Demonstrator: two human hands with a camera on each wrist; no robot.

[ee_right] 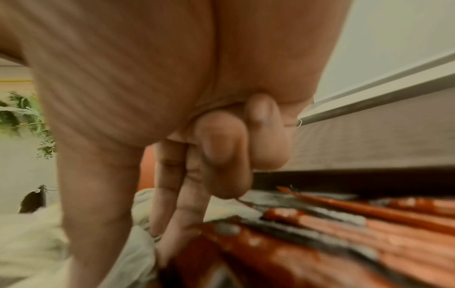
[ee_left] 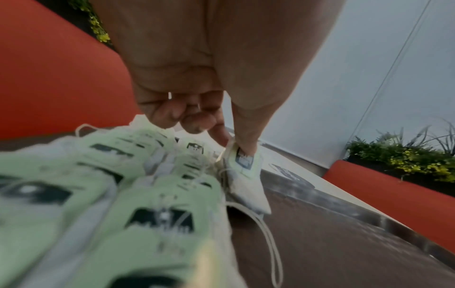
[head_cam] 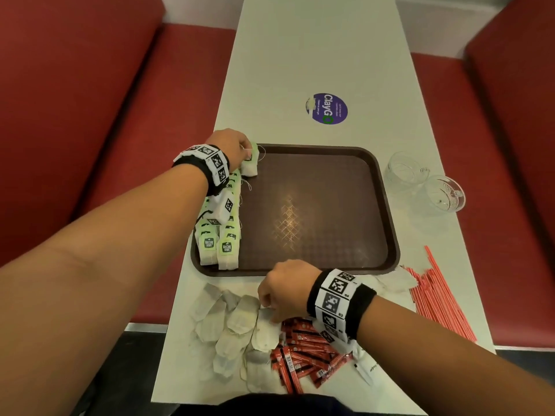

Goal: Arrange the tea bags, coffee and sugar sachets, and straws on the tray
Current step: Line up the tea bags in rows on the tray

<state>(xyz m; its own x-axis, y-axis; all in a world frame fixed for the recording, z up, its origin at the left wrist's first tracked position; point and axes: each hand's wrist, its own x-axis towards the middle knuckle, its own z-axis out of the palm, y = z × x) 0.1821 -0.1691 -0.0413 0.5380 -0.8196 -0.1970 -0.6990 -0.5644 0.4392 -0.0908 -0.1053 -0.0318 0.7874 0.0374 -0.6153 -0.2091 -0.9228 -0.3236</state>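
tea bags, green-tagged paper, in a row (head_cam: 220, 235): along the 9 o'clock edge of the brown plastic tray (head_cam: 387, 205), long axis 6 to 12.
loose white tea bags (head_cam: 231, 328): on the table at the tray's 6 o'clock, nearest the right hand.
left hand (head_cam: 231, 148): thumb and forefinger pinching one tea bag (ee_left: 243, 165) at the row's 12 o'clock end.
right hand (head_cam: 285, 289): fingertips (ee_right: 169, 247) reaching down on a loose bag beside the red sachets (head_cam: 306, 352); grip not clear.

This looks like a fast-food eating place: long red seats (head_cam: 99, 121) on both sides of a white counter (head_cam: 300, 70), a brown tray (head_cam: 387, 205), and plants (ee_left: 403, 155) behind.
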